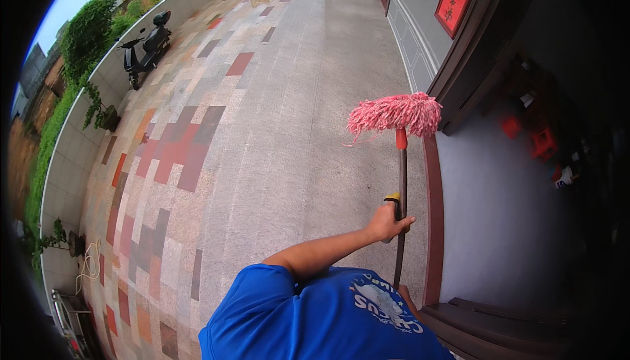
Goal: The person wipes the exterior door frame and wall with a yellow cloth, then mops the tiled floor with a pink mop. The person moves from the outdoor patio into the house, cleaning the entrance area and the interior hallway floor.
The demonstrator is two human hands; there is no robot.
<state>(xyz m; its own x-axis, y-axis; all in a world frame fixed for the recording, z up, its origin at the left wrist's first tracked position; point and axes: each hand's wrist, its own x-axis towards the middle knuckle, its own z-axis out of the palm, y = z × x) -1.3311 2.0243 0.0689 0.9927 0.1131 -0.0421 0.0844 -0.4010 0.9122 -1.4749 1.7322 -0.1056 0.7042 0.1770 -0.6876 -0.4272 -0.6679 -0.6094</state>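
Observation:
A mop is held out with its pink string head (395,114) at the far end, beside the doorway. A red socket (401,139) joins the head to a dark pole (403,175). My left hand (391,222) is closed round the middle of this pole, its thumb lying across it. A small yellow and black object (392,197), too covered to name, shows at the same hand. Below, the pole passes behind my blue T-shirt (305,315). Part of my right arm (409,302) shows there; the shirt hides my right hand's grip.
A reddish door sill (434,222) and dark door frame (485,50) edge the paving on the right. Along the left wall (69,158) stand a black scooter (145,50) and potted plants (109,119). A pale hose (88,266) lies coiled on the patterned tiles (182,143).

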